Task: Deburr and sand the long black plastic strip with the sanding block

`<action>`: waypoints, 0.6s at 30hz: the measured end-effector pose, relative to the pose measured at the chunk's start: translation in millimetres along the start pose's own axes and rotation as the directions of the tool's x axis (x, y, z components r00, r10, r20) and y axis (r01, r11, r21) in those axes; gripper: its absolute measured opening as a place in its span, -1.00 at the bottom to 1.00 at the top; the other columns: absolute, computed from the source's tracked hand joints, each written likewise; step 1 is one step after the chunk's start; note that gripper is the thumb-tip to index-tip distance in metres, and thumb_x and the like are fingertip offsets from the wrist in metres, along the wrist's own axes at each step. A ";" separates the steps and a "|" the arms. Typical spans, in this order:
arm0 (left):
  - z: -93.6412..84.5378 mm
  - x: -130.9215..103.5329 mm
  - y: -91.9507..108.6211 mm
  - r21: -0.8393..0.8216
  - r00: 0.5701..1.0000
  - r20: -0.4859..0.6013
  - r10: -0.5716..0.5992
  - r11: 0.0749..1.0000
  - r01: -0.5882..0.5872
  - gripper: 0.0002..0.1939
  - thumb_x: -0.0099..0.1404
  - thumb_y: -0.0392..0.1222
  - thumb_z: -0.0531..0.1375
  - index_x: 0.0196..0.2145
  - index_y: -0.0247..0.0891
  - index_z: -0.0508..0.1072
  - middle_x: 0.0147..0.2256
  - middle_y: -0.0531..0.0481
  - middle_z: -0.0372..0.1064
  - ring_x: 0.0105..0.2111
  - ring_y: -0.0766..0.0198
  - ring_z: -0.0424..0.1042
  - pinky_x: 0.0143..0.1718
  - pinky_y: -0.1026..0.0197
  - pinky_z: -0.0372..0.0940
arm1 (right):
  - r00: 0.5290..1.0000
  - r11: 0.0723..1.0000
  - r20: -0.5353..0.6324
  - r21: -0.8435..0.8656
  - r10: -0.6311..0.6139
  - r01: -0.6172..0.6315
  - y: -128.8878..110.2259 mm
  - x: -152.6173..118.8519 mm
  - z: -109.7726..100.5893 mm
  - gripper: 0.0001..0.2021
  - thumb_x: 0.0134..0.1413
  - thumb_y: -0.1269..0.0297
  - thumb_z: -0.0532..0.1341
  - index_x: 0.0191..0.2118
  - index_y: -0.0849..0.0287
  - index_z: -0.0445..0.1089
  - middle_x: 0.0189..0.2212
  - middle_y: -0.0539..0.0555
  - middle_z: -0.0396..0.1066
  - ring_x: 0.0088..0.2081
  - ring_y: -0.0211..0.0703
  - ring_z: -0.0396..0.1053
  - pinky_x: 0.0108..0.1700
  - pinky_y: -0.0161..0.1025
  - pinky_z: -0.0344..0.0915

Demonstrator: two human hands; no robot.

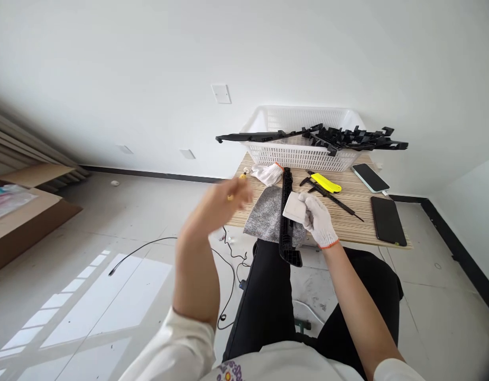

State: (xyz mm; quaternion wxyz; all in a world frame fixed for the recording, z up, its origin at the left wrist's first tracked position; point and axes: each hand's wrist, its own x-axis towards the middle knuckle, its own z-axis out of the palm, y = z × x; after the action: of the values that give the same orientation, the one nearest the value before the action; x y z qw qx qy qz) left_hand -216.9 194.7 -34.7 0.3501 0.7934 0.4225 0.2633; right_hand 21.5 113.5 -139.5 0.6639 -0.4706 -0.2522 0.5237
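My left hand (230,198), bare and blurred, is raised at the table's left edge. Its fingers are curled round a small yellow object (242,176), mostly hidden, whose kind I cannot make out. On my right hand (315,214) is a white knitted glove with an orange cuff. Pinched in its fingers is a flat white square pad (295,207), perhaps folded cloth or paper. Just beneath the pad, a long black plastic part (286,233) lies over a grey cloth (264,214), its near end reaching past the table edge above my legs.
Behind, a white basket (292,156) holds several black plastic parts (343,138) that overhang its rim. A white glove (267,173), a yellow utility knife (325,182), a black caliper (335,198) and two phones (388,220) lie on the table. Cables (232,264) run across the floor.
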 end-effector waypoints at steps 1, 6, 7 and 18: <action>-11.6 30.7 9.0 0.111 0.993 -0.097 0.070 0.992 -0.059 -0.64 0.43 0.02 0.05 -0.13 -0.30 0.50 -0.25 -0.13 0.49 -0.27 0.20 0.47 -0.12 0.03 0.38 | 1.000 1.000 0.003 0.004 -0.001 0.001 -0.2 -0.7 0.4 -0.60 -0.11 -0.05 0.36 -0.21 0.10 0.43 -0.64 -0.16 0.22 -0.71 -0.48 0.11 -0.72 -0.53 0.06; -17.8 166.4 16.8 0.589 0.971 -0.190 0.143 0.808 -0.004 -0.61 0.42 -0.23 0.01 0.08 -0.51 0.39 0.10 -0.39 0.30 0.16 -0.08 0.19 0.18 -0.15 0.08 | 1.000 0.999 -0.026 0.053 0.008 -0.007 -0.8 -1.7 0.7 -0.58 -0.13 -0.05 0.37 -0.19 0.10 0.44 -0.61 -0.16 0.29 -0.69 -0.49 0.14 -0.68 -0.52 0.14; -13.2 181.4 12.8 0.664 0.981 -0.163 0.104 0.747 0.032 -0.61 0.40 -0.24 0.04 0.07 -0.56 0.39 0.14 -0.46 0.23 0.22 -0.17 0.10 0.18 -0.18 0.06 | 1.000 0.998 -0.024 0.057 0.007 -0.005 -0.6 -1.1 0.4 -0.58 -0.14 -0.05 0.37 -0.20 0.11 0.44 -0.61 -0.16 0.29 -0.69 -0.48 0.15 -0.69 -0.52 0.13; 7.5 209.9 -9.3 0.863 0.993 -0.121 -0.002 0.494 0.106 -0.56 0.39 -0.29 -0.08 0.10 -0.49 0.38 0.07 -0.45 0.33 0.17 -0.19 0.18 0.12 -0.09 0.09 | 0.999 0.998 0.031 0.063 -0.014 0.012 7.8 9.8 -4.8 -0.52 -0.16 -0.11 0.35 -0.21 0.16 0.45 -0.74 -0.18 0.23 -0.77 -0.45 0.09 -0.75 -0.47 -0.03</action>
State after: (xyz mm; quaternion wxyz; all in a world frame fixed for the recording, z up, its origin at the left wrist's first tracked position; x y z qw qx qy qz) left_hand -110.3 375.4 -20.9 -0.1097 0.8334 0.5397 0.0452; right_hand 25.1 121.0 -150.1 0.6777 -0.4396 -0.2490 0.5343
